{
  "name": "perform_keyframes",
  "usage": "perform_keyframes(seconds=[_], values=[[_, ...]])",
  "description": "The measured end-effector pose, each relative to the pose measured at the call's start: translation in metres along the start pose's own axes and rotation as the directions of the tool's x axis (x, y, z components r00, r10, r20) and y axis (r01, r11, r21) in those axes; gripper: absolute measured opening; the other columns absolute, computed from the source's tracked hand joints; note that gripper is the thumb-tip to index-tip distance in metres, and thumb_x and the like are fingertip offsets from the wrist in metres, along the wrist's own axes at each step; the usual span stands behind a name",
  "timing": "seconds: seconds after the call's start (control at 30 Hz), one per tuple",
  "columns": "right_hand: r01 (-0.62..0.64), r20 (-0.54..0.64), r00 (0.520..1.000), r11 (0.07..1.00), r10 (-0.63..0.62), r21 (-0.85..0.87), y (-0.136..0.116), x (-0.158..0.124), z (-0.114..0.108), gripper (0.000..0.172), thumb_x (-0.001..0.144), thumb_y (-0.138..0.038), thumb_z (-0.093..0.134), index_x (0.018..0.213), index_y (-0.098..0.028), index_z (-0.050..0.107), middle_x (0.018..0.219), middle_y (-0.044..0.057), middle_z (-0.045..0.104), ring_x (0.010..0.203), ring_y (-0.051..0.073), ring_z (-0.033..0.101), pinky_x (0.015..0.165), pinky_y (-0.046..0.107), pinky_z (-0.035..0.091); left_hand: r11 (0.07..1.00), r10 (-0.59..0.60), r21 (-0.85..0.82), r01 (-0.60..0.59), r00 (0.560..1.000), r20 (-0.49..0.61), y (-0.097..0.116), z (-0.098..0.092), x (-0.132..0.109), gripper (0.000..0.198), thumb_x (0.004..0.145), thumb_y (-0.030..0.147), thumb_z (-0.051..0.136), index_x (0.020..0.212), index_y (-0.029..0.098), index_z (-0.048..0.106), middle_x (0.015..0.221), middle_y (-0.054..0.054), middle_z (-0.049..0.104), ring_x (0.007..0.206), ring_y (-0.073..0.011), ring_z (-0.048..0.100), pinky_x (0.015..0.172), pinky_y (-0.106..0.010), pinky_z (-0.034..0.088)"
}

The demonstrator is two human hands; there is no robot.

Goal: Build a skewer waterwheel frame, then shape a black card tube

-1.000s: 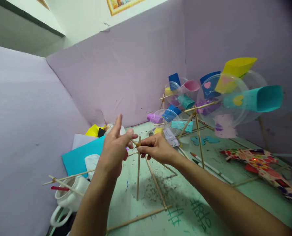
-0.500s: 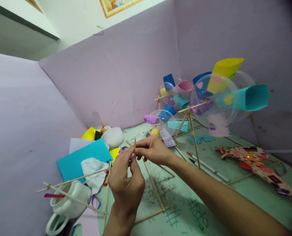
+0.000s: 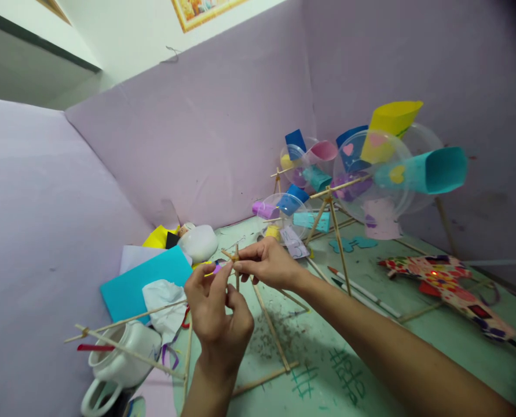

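Thin wooden sticks cross near the top of a stick frame (image 3: 270, 324), with a tan binding at the crossing. My right hand (image 3: 269, 263) pinches the frame at this crossing, thumb and index finger pressed together. Just left of it, my left hand (image 3: 218, 313) has its index fingertip against the joint. Its thumb is apart and curled lower down, and no object shows between the fingers. The sticks behind my left hand are partly hidden.
On the right stand stick frames bearing clear plastic discs (image 3: 370, 179) with coloured paper cups. A flower-patterned glue gun (image 3: 449, 289), its red light lit, lies near pencils (image 3: 366, 289). At left are a white mug (image 3: 130, 353), crumpled tissue (image 3: 164, 304) and blue paper (image 3: 147, 281).
My left hand's fingers have loosened and spread apart, shifting slightly left, so more of the crossing shows. My right hand keeps its pinch. The view has shifted a little.
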State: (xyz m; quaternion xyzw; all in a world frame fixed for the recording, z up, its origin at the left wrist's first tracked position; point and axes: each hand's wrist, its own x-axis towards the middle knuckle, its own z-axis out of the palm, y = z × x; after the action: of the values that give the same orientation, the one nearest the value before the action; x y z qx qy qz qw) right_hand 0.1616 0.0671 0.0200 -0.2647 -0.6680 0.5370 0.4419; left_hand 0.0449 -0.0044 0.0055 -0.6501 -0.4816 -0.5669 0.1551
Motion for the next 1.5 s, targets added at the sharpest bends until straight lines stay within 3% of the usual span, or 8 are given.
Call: perform_keyframes(seconds=[0.3, 0.57, 0.83, 1.03, 1.17, 1.3, 1.4, 1.5], values=[[-0.035, 0.000, 0.999, 0.998, 0.035, 0.045, -0.001, 0.000, 0.001, 0.012, 0.068, -0.022, 0.061, 0.064, -0.012, 0.067, 0.050, -0.001, 0.057, 0.047, 0.007, 0.053, 0.040, 0.015, 0.042, 0.988, 0.053, 0.139, -0.066, 0.994, 0.097, -0.006, -0.003, 0.001, 0.044, 0.066, -0.002, 0.049, 0.103, 0.017, 0.064, 0.121, -0.015, 0.045, 0.104, -0.0259, 0.051, 0.088, -0.039, 0.042], [-0.029, 0.000, 1.000, 0.999, 0.029, 0.046, 0.000, 0.001, 0.001, 0.012, 0.068, -0.021, 0.060, 0.063, -0.012, 0.067, 0.050, -0.001, 0.057, 0.049, 0.008, 0.055, 0.040, 0.015, 0.042, 0.857, 0.192, 0.453, -0.245, 0.968, 0.160, -0.008, 0.001, 0.000, 0.040, 0.071, 0.000, 0.045, 0.106, 0.012, 0.059, 0.118, -0.016, 0.050, 0.102, -0.0235, 0.057, 0.072, -0.028, 0.051], [-0.049, -0.001, 0.999, 0.996, 0.049, 0.070, 0.000, 0.002, 0.001, 0.011, 0.067, -0.019, 0.061, 0.062, -0.013, 0.067, 0.049, -0.002, 0.057, 0.047, 0.008, 0.054, 0.039, 0.015, 0.041, 0.808, 0.269, 0.496, -0.318, 0.948, 0.170, -0.005, -0.002, 0.001, 0.037, 0.071, 0.001, 0.046, 0.106, 0.007, 0.057, 0.110, -0.018, 0.053, 0.100, -0.0243, 0.058, 0.070, -0.028, 0.052], [-0.046, -0.007, 0.999, 0.997, 0.047, 0.062, -0.001, 0.002, 0.001, 0.009, 0.067, -0.018, 0.061, 0.064, -0.013, 0.068, 0.049, -0.002, 0.058, 0.046, 0.008, 0.054, 0.039, 0.015, 0.042, 0.764, 0.187, 0.582, -0.278, 0.959, 0.212, 0.001, 0.001, 0.003, 0.043, 0.070, 0.002, 0.044, 0.111, 0.008, 0.056, 0.114, -0.017, 0.053, 0.098, -0.0248, 0.058, 0.066, -0.029, 0.051], [-0.034, -0.006, 0.999, 0.998, 0.034, 0.046, 0.000, 0.002, 0.000, 0.012, 0.067, -0.019, 0.061, 0.059, -0.012, 0.065, 0.049, -0.002, 0.057, 0.047, 0.008, 0.054, 0.040, 0.015, 0.042, 0.761, 0.147, 0.592, -0.265, 0.960, 0.240, 0.008, 0.002, 0.017, 0.024, 0.071, 0.006, 0.048, 0.090, 0.009, 0.064, 0.107, -0.017, 0.055, 0.098, -0.0280, 0.054, 0.066, -0.033, 0.049], [-0.017, 0.002, 1.000, 0.999, 0.017, 0.043, 0.002, 0.003, -0.001, 0.014, 0.068, -0.023, 0.061, 0.062, -0.012, 0.067, 0.050, -0.001, 0.057, 0.048, 0.008, 0.055, 0.040, 0.015, 0.041, 0.804, 0.294, 0.456, -0.382, 0.922, 0.253, 0.001, -0.002, 0.031, 0.011, 0.073, 0.009, 0.055, 0.067, 0.012, 0.065, 0.093, -0.015, 0.058, 0.090, -0.0269, 0.050, 0.075, -0.041, 0.046], [-0.038, -0.007, 0.999, 0.998, 0.038, 0.040, 0.002, 0.002, 0.000, 0.013, 0.068, -0.022, 0.061, 0.061, -0.013, 0.066, 0.049, -0.002, 0.057, 0.047, 0.007, 0.054, 0.040, 0.015, 0.041, 0.810, 0.403, 0.346, -0.473, 0.879, 0.257, -0.009, -0.010, 0.033, 0.007, 0.071, 0.009, 0.060, 0.074, 0.012, 0.065, 0.097, -0.015, 0.057, 0.089, -0.0254, 0.049, 0.077, -0.042, 0.044], [-0.045, -0.004, 0.999, 0.998, 0.045, 0.033, 0.001, 0.001, 0.000, 0.012, 0.067, -0.021, 0.061, 0.060, -0.013, 0.066, 0.049, -0.002, 0.057, 0.046, 0.007, 0.053, 0.039, 0.015, 0.041, 0.767, 0.556, 0.206, -0.608, 0.789, 0.260, -0.019, -0.017, 0.033, 0.017, 0.068, 0.003, 0.061, 0.083, 0.011, 0.063, 0.097, -0.015, 0.057, 0.087, -0.0223, 0.051, 0.076, -0.039, 0.045]])
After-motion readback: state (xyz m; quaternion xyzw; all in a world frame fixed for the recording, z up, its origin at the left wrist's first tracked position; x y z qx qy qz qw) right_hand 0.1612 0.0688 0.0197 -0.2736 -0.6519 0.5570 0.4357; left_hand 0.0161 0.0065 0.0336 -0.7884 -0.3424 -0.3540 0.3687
